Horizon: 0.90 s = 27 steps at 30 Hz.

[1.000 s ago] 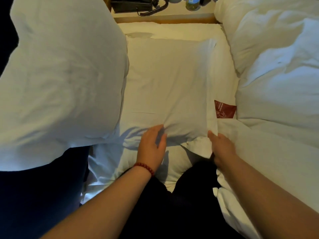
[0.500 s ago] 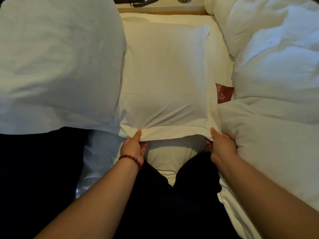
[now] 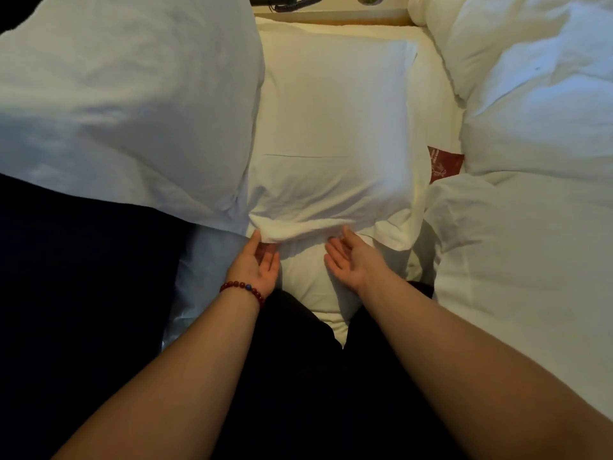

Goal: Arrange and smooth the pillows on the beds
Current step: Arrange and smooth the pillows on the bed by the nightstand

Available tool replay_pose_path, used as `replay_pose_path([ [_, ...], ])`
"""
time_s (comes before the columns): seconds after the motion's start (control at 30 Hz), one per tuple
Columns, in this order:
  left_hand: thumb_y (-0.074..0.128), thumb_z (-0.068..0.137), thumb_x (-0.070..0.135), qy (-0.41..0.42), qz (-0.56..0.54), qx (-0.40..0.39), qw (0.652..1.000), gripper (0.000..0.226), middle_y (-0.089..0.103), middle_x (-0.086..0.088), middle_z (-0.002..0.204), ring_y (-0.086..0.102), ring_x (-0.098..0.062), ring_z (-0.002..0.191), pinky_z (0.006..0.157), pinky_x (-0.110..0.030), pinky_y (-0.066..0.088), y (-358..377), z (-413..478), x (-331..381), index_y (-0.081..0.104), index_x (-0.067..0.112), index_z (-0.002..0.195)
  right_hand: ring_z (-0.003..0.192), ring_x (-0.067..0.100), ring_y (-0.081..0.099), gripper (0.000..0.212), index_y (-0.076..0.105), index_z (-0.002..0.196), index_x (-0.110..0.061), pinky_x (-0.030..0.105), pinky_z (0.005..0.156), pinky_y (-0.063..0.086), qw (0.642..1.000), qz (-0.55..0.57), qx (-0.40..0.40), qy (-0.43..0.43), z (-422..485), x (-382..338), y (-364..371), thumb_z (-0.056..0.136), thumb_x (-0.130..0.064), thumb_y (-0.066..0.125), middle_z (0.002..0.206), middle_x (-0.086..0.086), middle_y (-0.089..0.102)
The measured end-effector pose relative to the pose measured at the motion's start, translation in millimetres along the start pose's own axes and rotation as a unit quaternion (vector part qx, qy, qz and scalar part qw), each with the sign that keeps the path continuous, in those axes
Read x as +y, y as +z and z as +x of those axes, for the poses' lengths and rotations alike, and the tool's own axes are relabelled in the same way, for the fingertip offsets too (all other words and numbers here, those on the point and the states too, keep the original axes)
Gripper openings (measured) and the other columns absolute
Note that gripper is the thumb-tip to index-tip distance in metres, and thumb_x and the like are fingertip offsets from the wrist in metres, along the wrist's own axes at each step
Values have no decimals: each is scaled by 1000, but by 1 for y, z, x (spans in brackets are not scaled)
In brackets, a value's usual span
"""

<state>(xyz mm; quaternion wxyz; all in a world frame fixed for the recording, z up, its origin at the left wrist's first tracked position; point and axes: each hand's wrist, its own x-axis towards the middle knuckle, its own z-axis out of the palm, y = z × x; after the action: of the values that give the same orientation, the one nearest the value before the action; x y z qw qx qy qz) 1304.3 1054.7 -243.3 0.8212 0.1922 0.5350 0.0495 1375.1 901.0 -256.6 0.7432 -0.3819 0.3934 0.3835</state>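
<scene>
A white pillow (image 3: 331, 127) lies flat in the middle of the bed, its near edge bunched and slightly lifted. My left hand (image 3: 257, 263), with a red bead bracelet, is palm up at the pillow's near left corner; its thumb touches the edge and its fingers reach under it. My right hand (image 3: 350, 260) is palm up near the middle of that edge, fingers straight with the tips just under the fabric. Another white pillow (image 3: 308, 283) lies beneath, between my hands and my knees.
A large white pillow (image 3: 126, 94) fills the upper left and overlaps the middle pillow's left side. A rumpled white duvet (image 3: 530, 127) is heaped on the right. A dark red card (image 3: 442, 162) lies beside it. A wooden nightstand edge (image 3: 331, 18) with a black phone (image 3: 282, 0) is beyond the bed.
Both hands have let go of the pillow's near edge and turned palm up. My right hand has moved left from the right corner toward the middle. The edge is now bunched.
</scene>
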Motion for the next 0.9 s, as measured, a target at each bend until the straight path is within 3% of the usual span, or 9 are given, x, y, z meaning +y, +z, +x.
replay_pose_path([
  [0.1, 65, 92, 24, -11, 1, -16, 1000, 10, 62, 4, 89, 60, -10, 89, 95, -26, 46, -2, -6, 3, 62, 15, 90, 139, 25, 43, 66, 42, 143, -7, 34, 108, 39, 999, -28, -29, 33, -6, 16, 18, 93, -46, 61, 148, 10, 47],
  [0.17, 64, 93, 24, -1, 10, -34, 999, 9, 63, 3, 90, 61, -10, 90, 94, -28, 47, 1, -9, 6, 63, 15, 90, 137, 23, 46, 51, 52, 129, -10, 34, 107, 40, 999, 20, -44, 17, -6, 21, 29, 93, -46, 61, 142, 6, 52],
  [0.33, 59, 96, 17, 43, 97, 1, 994, 12, 67, -2, 99, 63, -11, 88, 63, -20, 54, -16, 5, 10, 63, 11, 106, 93, 21, 65, 21, 59, 116, -9, 31, 69, 58, 985, 152, 23, -73, 3, 13, 20, 98, -17, 61, 104, 8, 67],
  [0.47, 62, 95, 19, 41, 124, 1, 991, 12, 68, -5, 103, 64, -13, 93, 76, -23, 53, -27, 6, 6, 65, 11, 104, 123, 22, 59, 26, 61, 111, -5, 29, 89, 51, 984, 130, 74, -93, -1, 32, -12, 100, -28, 57, 99, 3, 64],
  [0.57, 68, 90, 22, 94, 109, -20, 989, 21, 69, -5, 107, 66, -15, 94, 69, -26, 55, -21, 6, 22, 68, 11, 108, 136, 20, 46, 51, 49, 139, -10, 34, 109, 41, 997, 42, -9, -61, -7, 42, 0, 98, -40, 56, 130, 2, 58],
  [0.63, 70, 88, 25, 165, 113, -16, 980, 35, 68, -8, 114, 68, -20, 98, 76, -30, 57, -17, 4, 37, 64, 10, 119, 140, 19, 42, 50, 50, 137, -14, 32, 111, 36, 998, 9, -50, -23, -7, 45, 27, 96, -42, 58, 147, 3, 48],
  [0.73, 83, 69, 35, 268, 168, 30, 948, 67, 65, -2, 124, 63, -20, 112, 99, -41, 51, -19, 0, 60, 57, 22, 130, 132, 17, 50, 34, 58, 122, -14, 30, 103, 41, 997, -10, -69, 9, -2, 55, 62, 96, -35, 61, 131, 0, 59],
  [0.83, 81, 75, 30, 304, 205, 48, 929, 47, 68, -7, 116, 65, -15, 99, 97, -38, 52, -30, -3, 71, 61, 18, 116, 90, 14, 63, 19, 61, 107, -14, 24, 76, 53, 1000, 13, -26, 3, 12, 62, 70, 93, -24, 68, 96, 1, 65],
  [0.9, 72, 86, 27, 314, 226, 58, 920, 37, 65, -22, 118, 67, -20, 94, 88, -29, 51, -42, -4, 74, 64, 5, 115, 83, 14, 63, 26, 60, 115, -13, 25, 66, 53, 999, 33, 4, -14, 17, 61, 62, 92, -20, 69, 94, 2, 66],
])
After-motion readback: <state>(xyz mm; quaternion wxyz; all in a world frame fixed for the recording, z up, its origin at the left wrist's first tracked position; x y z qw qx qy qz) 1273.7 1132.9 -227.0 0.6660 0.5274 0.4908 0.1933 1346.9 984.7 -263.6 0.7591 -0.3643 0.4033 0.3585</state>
